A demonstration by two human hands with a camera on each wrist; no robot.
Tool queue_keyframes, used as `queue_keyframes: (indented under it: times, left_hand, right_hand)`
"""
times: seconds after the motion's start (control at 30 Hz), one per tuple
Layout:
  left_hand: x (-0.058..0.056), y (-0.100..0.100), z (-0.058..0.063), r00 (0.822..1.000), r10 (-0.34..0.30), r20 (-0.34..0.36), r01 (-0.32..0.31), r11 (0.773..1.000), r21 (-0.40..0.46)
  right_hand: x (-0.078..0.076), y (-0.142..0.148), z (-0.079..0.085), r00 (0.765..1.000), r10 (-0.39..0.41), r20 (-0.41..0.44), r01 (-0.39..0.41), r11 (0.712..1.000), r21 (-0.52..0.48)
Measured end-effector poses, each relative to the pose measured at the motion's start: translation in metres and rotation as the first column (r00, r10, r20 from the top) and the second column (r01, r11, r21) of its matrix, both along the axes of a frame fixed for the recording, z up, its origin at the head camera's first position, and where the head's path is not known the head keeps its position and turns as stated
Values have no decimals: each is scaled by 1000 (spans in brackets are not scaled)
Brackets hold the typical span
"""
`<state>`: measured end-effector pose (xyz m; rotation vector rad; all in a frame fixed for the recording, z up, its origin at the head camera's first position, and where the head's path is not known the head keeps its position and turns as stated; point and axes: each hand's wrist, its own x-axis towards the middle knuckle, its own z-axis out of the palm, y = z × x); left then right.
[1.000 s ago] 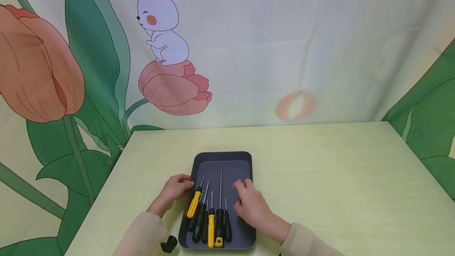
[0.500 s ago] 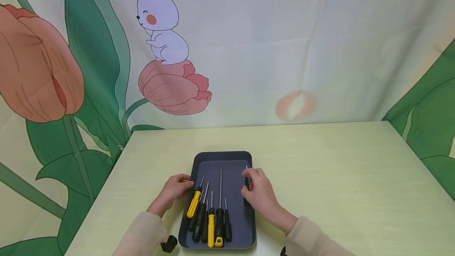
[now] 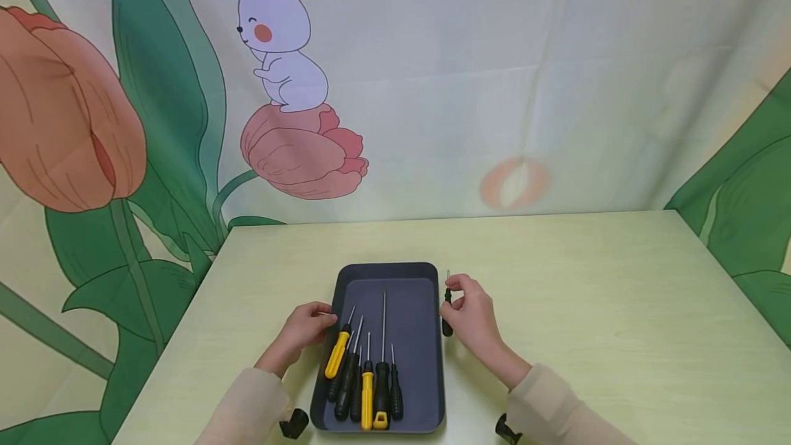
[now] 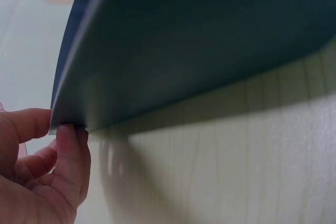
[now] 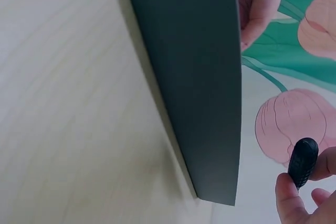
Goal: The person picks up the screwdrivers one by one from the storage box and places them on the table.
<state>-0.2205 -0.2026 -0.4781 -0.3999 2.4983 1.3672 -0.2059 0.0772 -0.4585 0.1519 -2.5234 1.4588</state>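
A dark grey tray (image 3: 410,376) holds several screwdrivers, some with yellow handles and some with black. My left hand (image 3: 307,325) pinches the tray's left rim; the left wrist view has its thumb and fingers (image 4: 68,153) on either side of the wall. Just outside the right rim, my right hand (image 3: 472,311) holds a small black screwdriver (image 3: 448,325) between thumb and fingers, its thin shaft pointing away from me. The black handle's end (image 5: 303,158) faces the right wrist camera. A yellow screwdriver (image 3: 367,397) and a long-shafted black one (image 3: 382,386) lie side by side in the tray.
The tray stands on a pale wood-grain table (image 3: 556,307) near its front edge. Behind hangs a cloth backdrop (image 3: 432,88) printed with a rabbit and tulips. Black wrist pieces (image 3: 294,424) show by the sleeves.
My right hand has lifted the small black screwdriver from the tray's right side and carried it right, over the rim. My left hand stays at the left rim.
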Motion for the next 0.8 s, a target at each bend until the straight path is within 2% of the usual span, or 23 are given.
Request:
queue_keyframes:
  times: [0.13, 0.33, 0.47, 0.8]
  left_hand:
    - [0, 1, 0, 1000, 7, 3, -7, 1000, -1]
    - [0, 1, 1, 1000, 4, 1, -4, 1000, 1]
    - [1, 0, 1, 1000, -1, -6, 1, 1000, 7]
    - [0, 0, -1, 1000, -2, -10, 3, 1000, 11]
  right_hand:
    - [-5, 5, -2, 992, -33, 119, 47, 992, -119]
    - [-11, 12, -7, 969, -77, 237, 124, 974, -189]
    - [-14, 15, -12, 957, -89, 277, 149, 967, -206]
    - [-20, 23, -22, 930, -115, 350, 181, 970, -163]
